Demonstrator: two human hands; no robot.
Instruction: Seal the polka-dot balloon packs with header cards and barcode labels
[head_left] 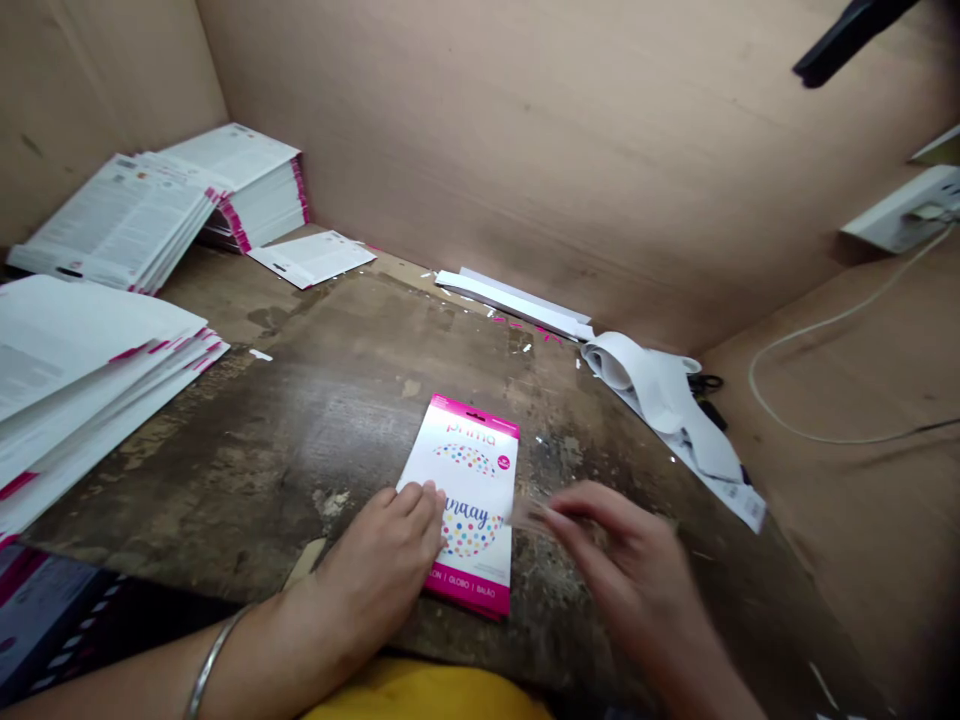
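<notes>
Centrally placed packet (480, 485): face up on the counter (315, 400), white with pink bands; "prima" is printed at the top, a cursive word partly hidden by fingers crosses a dotted balloon picture (471, 538), and "LON | GLOBO | BALÃO" shows below, its start covered.
Pink badge (503, 463): round, on the packet's right side, lettering too small to read.
Left hand (390, 555): grip over the packet's left edge, bent fingers touching its front; I cannot tell whether they pinch it.
Right hand (637, 570): just beside the right edge, grip narrow, thumb and forefinger close together at a blurred piece (529, 513); I cannot tell whether they hold it.
Pink-edged stacks (124, 225): at left, fine print unreadable; a single packet (311, 258) lies nearby.
White roll (619, 365): loosely curled, far right, near black handles (706, 383).
</notes>
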